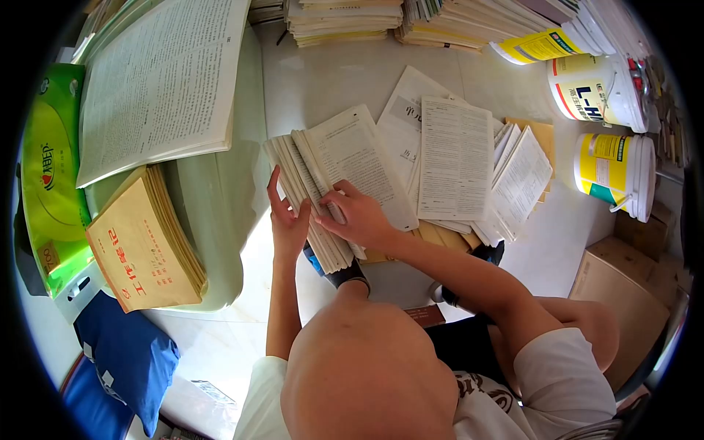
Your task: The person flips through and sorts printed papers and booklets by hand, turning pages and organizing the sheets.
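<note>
I record the paper stack (309, 174) left of the printed sheet (456, 158). My left hand (290, 230) touches the stack's outer edge, its grip spread between thumb and forefinger. My right hand (358, 218) bends its fingers onto the stack; whether that grip pinches pages, I cannot tell.

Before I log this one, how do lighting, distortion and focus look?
Head view: strong fisheye-like bending, black corners; head view: floor glares near-white beside the left forearm; head view: left hand and right hand look fairly sharp, without obvious motion blur.
</note>
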A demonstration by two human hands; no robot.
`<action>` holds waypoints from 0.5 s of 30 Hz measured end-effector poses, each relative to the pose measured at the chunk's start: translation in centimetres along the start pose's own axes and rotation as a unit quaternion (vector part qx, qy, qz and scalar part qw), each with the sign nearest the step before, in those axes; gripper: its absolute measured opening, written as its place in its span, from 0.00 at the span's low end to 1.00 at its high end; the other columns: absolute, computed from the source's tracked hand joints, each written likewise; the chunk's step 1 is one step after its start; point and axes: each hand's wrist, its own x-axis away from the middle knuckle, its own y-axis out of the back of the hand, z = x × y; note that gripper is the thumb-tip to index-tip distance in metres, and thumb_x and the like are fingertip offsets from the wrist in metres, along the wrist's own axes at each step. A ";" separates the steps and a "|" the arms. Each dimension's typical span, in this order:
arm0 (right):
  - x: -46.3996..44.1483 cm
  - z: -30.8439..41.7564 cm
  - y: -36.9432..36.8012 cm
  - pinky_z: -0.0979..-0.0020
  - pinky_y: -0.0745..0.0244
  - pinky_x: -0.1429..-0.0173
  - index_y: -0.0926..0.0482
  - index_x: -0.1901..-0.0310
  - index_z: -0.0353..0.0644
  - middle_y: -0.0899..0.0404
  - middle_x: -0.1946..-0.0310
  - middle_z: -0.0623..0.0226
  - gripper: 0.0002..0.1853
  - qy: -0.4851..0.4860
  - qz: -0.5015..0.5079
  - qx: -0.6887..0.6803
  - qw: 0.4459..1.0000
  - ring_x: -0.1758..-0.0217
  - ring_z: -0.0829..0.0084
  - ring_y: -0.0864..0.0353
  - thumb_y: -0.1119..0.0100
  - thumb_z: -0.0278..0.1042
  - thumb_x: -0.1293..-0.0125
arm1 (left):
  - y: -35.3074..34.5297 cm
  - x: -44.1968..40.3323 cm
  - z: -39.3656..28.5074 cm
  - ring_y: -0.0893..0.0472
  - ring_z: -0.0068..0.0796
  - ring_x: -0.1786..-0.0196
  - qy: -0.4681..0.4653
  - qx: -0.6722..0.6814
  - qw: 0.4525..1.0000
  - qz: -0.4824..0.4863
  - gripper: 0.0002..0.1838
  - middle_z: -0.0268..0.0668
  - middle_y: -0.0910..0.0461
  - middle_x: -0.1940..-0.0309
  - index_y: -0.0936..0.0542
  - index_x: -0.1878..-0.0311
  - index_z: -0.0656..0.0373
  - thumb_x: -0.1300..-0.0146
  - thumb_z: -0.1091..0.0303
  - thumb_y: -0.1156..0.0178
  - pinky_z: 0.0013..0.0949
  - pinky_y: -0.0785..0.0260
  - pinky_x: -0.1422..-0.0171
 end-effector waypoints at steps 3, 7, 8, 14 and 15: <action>0.4 -0.2 0.0 0.56 0.14 0.54 0.17 0.49 0.46 0.21 0.47 0.60 0.18 -0.011 0.011 0.001 1.000 0.58 0.53 0.12 0.27 0.48 0.31 | -0.3 0.2 0.2 0.11 0.38 0.42 0.000 0.002 1.000 -0.002 0.47 0.55 0.14 0.42 0.51 0.11 0.44 0.27 0.84 0.44 0.37 0.17 0.41; 0.2 -0.8 -0.5 0.55 0.15 0.54 0.17 0.49 0.45 0.21 0.47 0.59 0.16 0.007 -0.005 -0.004 1.000 0.59 0.53 0.12 0.29 0.44 0.30 | -0.1 0.0 0.1 0.11 0.37 0.42 0.000 -0.009 1.000 -0.003 0.47 0.54 0.14 0.42 0.51 0.11 0.44 0.28 0.85 0.44 0.36 0.17 0.42; 0.1 -0.9 -0.6 0.55 0.15 0.54 0.17 0.49 0.45 0.21 0.47 0.59 0.15 0.014 -0.010 -0.010 1.000 0.59 0.52 0.12 0.30 0.43 0.30 | -0.1 0.1 0.1 0.11 0.37 0.42 0.002 -0.007 1.000 -0.003 0.47 0.54 0.14 0.42 0.51 0.11 0.44 0.28 0.85 0.44 0.36 0.17 0.42; -0.1 -0.4 0.0 0.54 0.15 0.54 0.20 0.42 0.46 0.20 0.46 0.57 0.17 0.005 0.010 -0.028 1.000 0.59 0.51 0.12 0.33 0.35 0.31 | -0.1 0.0 -0.2 0.12 0.36 0.42 -0.006 -0.022 1.000 -0.008 0.48 0.54 0.14 0.40 0.50 0.11 0.44 0.28 0.86 0.44 0.35 0.16 0.43; 0.0 -0.1 0.2 0.54 0.15 0.54 0.20 0.42 0.46 0.20 0.46 0.57 0.17 0.005 0.010 -0.028 1.000 0.59 0.51 0.12 0.33 0.35 0.31 | -0.1 0.0 -0.1 0.12 0.36 0.42 -0.006 -0.022 1.000 -0.008 0.48 0.54 0.14 0.40 0.50 0.11 0.44 0.28 0.86 0.44 0.35 0.16 0.43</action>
